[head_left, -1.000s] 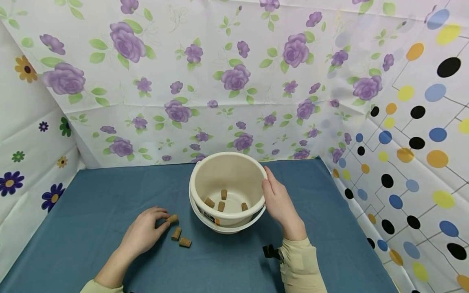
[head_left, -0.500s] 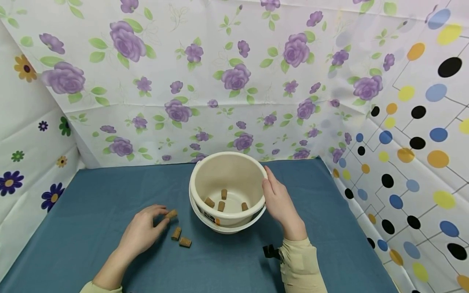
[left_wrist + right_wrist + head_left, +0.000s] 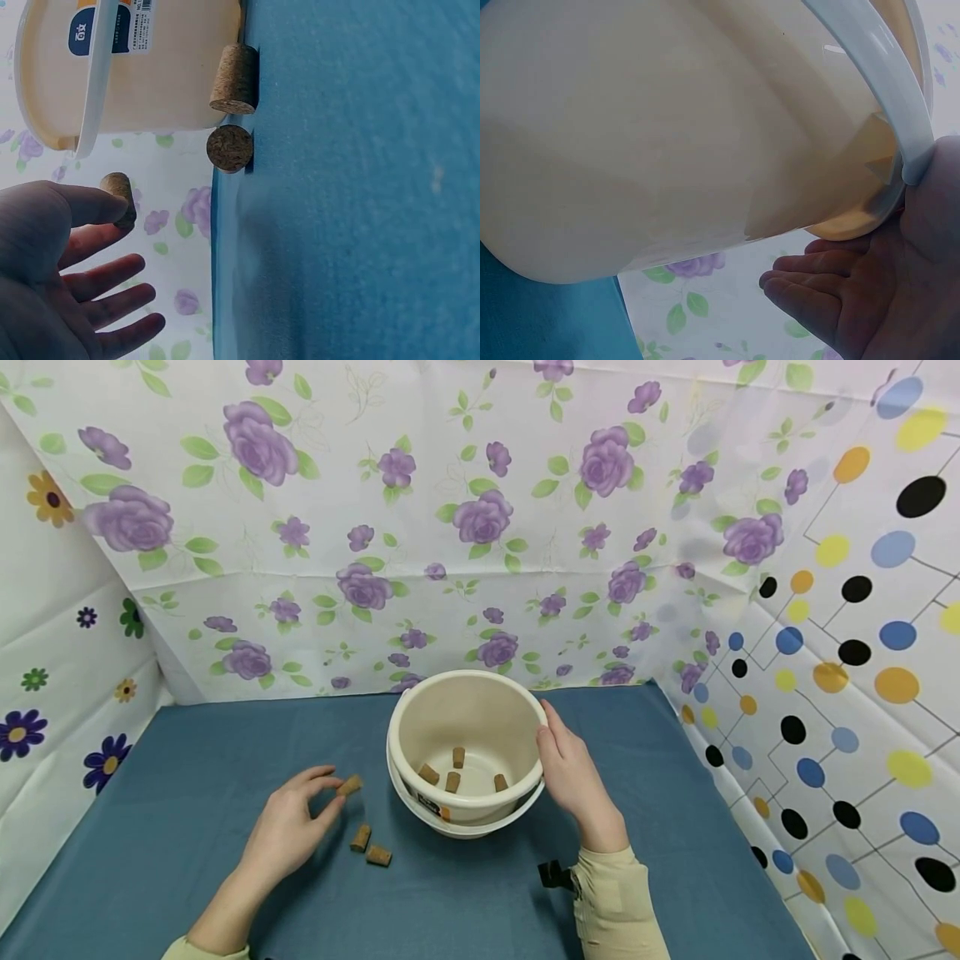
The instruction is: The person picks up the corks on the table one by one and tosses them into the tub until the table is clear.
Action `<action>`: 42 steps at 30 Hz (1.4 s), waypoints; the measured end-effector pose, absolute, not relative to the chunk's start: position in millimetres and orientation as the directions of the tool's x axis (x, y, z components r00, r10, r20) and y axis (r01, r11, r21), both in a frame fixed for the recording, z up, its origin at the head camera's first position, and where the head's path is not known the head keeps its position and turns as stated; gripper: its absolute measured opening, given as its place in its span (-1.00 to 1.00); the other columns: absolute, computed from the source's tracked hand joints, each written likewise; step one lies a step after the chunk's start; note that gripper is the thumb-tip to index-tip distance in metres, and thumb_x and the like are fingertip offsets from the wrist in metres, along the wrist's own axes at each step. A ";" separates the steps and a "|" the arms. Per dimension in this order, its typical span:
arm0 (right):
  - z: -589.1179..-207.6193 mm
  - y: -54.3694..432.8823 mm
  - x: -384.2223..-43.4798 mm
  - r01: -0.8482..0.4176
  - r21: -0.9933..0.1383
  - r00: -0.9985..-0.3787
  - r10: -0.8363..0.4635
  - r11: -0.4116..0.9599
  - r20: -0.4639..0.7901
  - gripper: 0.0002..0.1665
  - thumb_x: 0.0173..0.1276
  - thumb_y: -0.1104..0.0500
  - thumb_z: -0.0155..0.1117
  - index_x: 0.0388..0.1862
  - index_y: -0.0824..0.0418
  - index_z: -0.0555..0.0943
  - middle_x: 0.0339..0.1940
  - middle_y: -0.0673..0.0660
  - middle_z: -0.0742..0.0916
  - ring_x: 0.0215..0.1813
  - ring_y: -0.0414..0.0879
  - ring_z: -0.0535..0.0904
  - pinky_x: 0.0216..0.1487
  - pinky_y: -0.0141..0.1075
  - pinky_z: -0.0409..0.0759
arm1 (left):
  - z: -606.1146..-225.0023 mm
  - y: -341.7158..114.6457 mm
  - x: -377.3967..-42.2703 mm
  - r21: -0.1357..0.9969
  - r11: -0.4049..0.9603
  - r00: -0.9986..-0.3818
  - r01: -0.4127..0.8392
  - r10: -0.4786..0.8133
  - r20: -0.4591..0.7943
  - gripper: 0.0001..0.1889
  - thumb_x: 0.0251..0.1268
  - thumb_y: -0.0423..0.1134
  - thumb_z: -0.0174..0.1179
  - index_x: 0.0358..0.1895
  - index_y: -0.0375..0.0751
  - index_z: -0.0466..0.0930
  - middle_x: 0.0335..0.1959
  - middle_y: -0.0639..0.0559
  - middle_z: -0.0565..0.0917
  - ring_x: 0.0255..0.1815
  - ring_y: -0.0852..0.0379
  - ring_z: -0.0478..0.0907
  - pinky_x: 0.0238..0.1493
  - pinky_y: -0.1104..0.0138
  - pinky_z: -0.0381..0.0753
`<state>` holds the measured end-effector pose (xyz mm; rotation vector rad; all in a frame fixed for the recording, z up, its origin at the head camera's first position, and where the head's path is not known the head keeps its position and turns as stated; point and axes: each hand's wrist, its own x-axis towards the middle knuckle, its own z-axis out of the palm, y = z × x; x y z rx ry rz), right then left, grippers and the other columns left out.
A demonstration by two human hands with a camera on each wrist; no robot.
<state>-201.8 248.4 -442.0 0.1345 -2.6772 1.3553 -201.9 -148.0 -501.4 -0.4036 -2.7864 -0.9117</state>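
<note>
The left hand pinches 1 cork between the thumb and the index finger, so these 2 are nearly closed, while the other 3 fingers are spread and hold nothing. This cork is lifted above the desk, to the left of the cream bucket, and a narrow gap is between cork and bucket.

The right hand rests on the right side of the bucket, at the rim; its fingers are rather straight along the outside and are not curled around it.

On the bucket wall there is a label in orange, dark blue and white. It bears large white characters and a barcode, but the handle passes before it, and the writing is too small to read surely. The handle hangs down at the near side.

4 corks lie on the bucket floor, and 2 loose corks are on the desk, near the bucket's left front.

The back edge of the desk meets a flowered sheet, close behind the bucket. Blue surface extends widely toward the left, and toward the right until the dotted sheet.
</note>
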 end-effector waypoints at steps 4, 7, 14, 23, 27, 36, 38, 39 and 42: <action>-442.6 248.2 -202.1 -0.145 -0.795 -0.986 -0.020 0.589 0.165 -0.28 0.84 -0.08 -0.26 0.80 0.18 0.06 0.66 0.32 0.38 0.57 0.25 0.42 0.47 0.23 0.44 | -498.3 -146.7 -200.3 0.553 0.764 -0.935 0.333 0.193 0.297 -0.73 0.44 -0.27 0.44 0.10 -0.29 0.80 0.36 -0.30 0.62 0.20 -0.37 0.65 -0.13 -0.10 0.65; -442.4 248.2 -202.0 -0.147 -0.794 -0.986 -0.023 0.590 0.165 -0.28 0.84 -0.08 -0.26 0.80 0.18 0.06 0.66 0.32 0.38 0.57 0.25 0.42 0.47 0.23 0.44 | -495.8 -145.9 -198.7 0.565 0.747 -0.925 0.350 0.180 0.334 -0.74 0.44 -0.28 0.44 0.09 -0.31 0.80 0.38 -0.29 0.61 0.17 -0.37 0.66 -0.16 -0.11 0.66; -440.8 249.0 -202.0 -0.148 -0.793 -0.985 -0.019 0.590 0.170 -0.28 0.83 -0.10 -0.26 0.80 0.17 0.07 0.66 0.31 0.38 0.58 0.24 0.41 0.48 0.23 0.44 | -492.3 -143.1 -195.9 0.566 0.713 -0.883 0.414 0.164 0.440 -0.76 0.41 -0.31 0.45 0.05 -0.31 0.81 0.37 -0.26 0.62 0.18 -0.36 0.65 -0.21 -0.07 0.64; -440.5 249.7 -202.1 -0.144 -0.796 -0.986 -0.019 0.588 0.164 -0.28 0.84 -0.09 -0.25 0.80 0.17 0.06 0.67 0.31 0.37 0.59 0.25 0.40 0.48 0.23 0.43 | -487.1 -138.7 -197.5 0.574 0.662 -0.832 0.482 0.141 0.536 -0.79 0.33 -0.38 0.49 -0.01 -0.31 0.81 0.37 -0.27 0.62 0.40 -0.39 0.49 0.22 -0.35 0.51; -439.9 249.8 -201.9 -0.143 -0.797 -0.986 -0.017 0.587 0.164 -0.29 0.83 -0.07 -0.25 0.80 0.17 0.06 0.67 0.31 0.36 0.59 0.25 0.39 0.48 0.23 0.43 | -480.3 -134.6 -197.2 0.573 0.648 -0.815 0.502 0.131 0.565 -0.79 0.31 -0.39 0.50 -0.01 -0.29 0.82 0.38 -0.23 0.62 0.45 -0.36 0.46 0.25 -0.36 0.48; -440.1 248.5 -201.3 -0.137 -0.799 -0.988 -0.019 0.586 0.155 -0.28 0.83 -0.08 -0.25 0.80 0.17 0.06 0.67 0.31 0.36 0.58 0.25 0.40 0.48 0.23 0.44 | -465.7 -121.4 -193.1 0.572 0.608 -0.771 0.551 0.108 0.628 -0.76 0.28 -0.42 0.52 0.00 -0.27 0.83 0.38 -0.15 0.63 0.48 -0.28 0.46 0.30 -0.36 0.45; -440.4 248.4 -201.3 -0.138 -0.799 -0.988 -0.019 0.586 0.156 -0.28 0.83 -0.08 -0.25 0.80 0.17 0.06 0.67 0.31 0.37 0.58 0.25 0.41 0.47 0.23 0.44 | -462.7 -118.5 -192.7 0.569 0.598 -0.760 0.565 0.109 0.640 -0.76 0.28 -0.43 0.52 0.00 -0.26 0.83 0.39 -0.14 0.63 0.49 -0.27 0.46 0.31 -0.36 0.45; -440.4 248.4 -201.2 -0.138 -0.798 -0.987 -0.019 0.586 0.157 -0.28 0.83 -0.08 -0.25 0.80 0.17 0.06 0.67 0.31 0.37 0.58 0.25 0.41 0.47 0.23 0.44 | -461.4 -117.1 -192.7 0.568 0.593 -0.756 0.571 0.109 0.646 -0.75 0.28 -0.43 0.52 0.00 -0.26 0.84 0.39 -0.14 0.63 0.50 -0.27 0.45 0.32 -0.36 0.44; -440.3 248.4 -201.2 -0.140 -0.797 -0.987 -0.018 0.588 0.160 -0.28 0.83 -0.07 -0.25 0.80 0.17 0.06 0.67 0.31 0.37 0.58 0.25 0.41 0.48 0.23 0.44 | -457.4 -112.7 -192.8 0.568 0.575 -0.743 0.589 0.110 0.660 -0.75 0.28 -0.44 0.51 0.01 -0.26 0.83 0.41 -0.13 0.62 0.53 -0.23 0.43 0.35 -0.37 0.42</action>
